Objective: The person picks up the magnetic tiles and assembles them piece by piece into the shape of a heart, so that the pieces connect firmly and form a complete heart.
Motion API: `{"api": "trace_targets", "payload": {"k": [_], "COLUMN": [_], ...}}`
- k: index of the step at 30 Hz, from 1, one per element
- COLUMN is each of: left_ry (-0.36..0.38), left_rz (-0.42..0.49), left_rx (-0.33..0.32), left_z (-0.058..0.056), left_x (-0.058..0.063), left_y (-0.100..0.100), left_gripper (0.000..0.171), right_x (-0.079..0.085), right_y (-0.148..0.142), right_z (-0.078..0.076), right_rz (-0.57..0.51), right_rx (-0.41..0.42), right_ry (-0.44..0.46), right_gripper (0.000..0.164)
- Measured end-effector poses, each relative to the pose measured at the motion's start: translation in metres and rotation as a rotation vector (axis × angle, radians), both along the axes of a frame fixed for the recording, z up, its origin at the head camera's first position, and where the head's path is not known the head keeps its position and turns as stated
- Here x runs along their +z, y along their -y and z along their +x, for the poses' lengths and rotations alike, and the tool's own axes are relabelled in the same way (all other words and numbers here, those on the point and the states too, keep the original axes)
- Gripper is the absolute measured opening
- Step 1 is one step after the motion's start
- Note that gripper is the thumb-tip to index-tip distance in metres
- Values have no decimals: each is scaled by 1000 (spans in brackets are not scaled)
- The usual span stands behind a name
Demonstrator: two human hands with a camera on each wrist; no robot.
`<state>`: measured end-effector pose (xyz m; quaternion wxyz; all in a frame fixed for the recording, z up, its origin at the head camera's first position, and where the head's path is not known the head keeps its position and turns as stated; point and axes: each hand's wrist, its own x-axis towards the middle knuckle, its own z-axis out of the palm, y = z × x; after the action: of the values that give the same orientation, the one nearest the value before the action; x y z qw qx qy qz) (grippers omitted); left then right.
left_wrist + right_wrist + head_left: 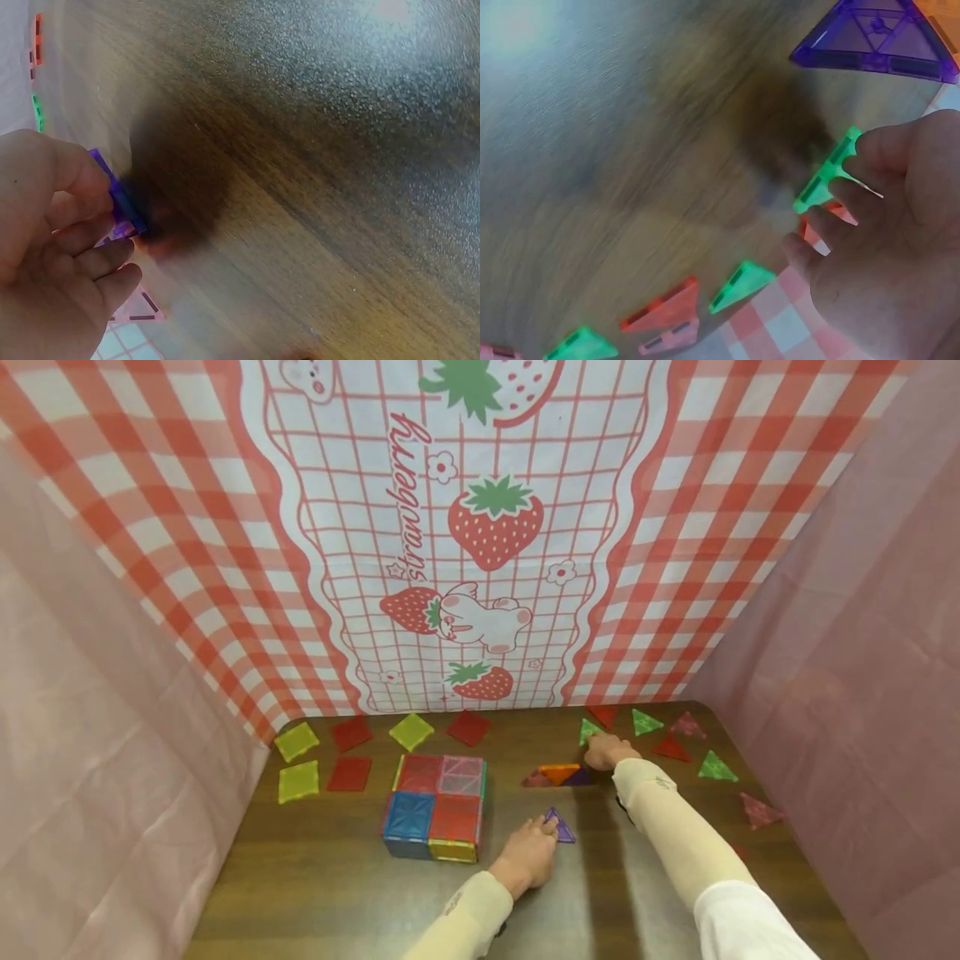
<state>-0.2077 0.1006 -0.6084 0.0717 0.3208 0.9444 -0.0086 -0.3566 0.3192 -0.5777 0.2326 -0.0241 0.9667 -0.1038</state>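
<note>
My left hand (528, 852) pinches a purple triangular magnetic tile (562, 832) over the near middle of the table; in the left wrist view the purple tile (129, 214) sits between thumb and fingers. Farther back, my right hand (609, 750) has its thumb and fingertips on a green triangular magnetic tile (826, 171), which stands out edge-on past the fingertips. Just left of the right hand is a low row made of a pink, an orange (559, 772) and a purple triangle (877, 41). A red triangle (602, 715) lies beyond the right hand, partly covered in the right wrist view.
Left of the hands stands a block of joined magnetic tiles (435, 806). Yellow squares (297, 782) and red squares (349, 773) lie at the back left. Several green (717, 766), red and pink triangles (761, 810) lie along the right side. Cloth walls (840, 635) surround the table's back and sides.
</note>
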Motion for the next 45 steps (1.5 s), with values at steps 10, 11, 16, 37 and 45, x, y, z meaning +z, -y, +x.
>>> {"api": "trace_targets", "payload": {"k": [10,11,16,37,45], "left_ry": [23,29,51,113,117], "left_rz": [0,4,15,68,80], "left_rx": [24,29,38,63,58], "left_z": [-6,-7,-10,-14,-9], "left_x": [1,0,-1,-1,-1], "left_y": [3,4,10,13,13], "left_gripper": [45,46,48,50,48], "right_x": [-11,-14,-25,-21,-25], "right_y": [-35,-38,-45,9,24], "right_z": [35,41,67,108,117], "right_rz": [-22,-27,-54,-36,-98], "right_rx": [48,55,100,552,607], "right_ry": [-113,-136,-214,-439,-477], "right_gripper": [18,19,22,13,26]}}
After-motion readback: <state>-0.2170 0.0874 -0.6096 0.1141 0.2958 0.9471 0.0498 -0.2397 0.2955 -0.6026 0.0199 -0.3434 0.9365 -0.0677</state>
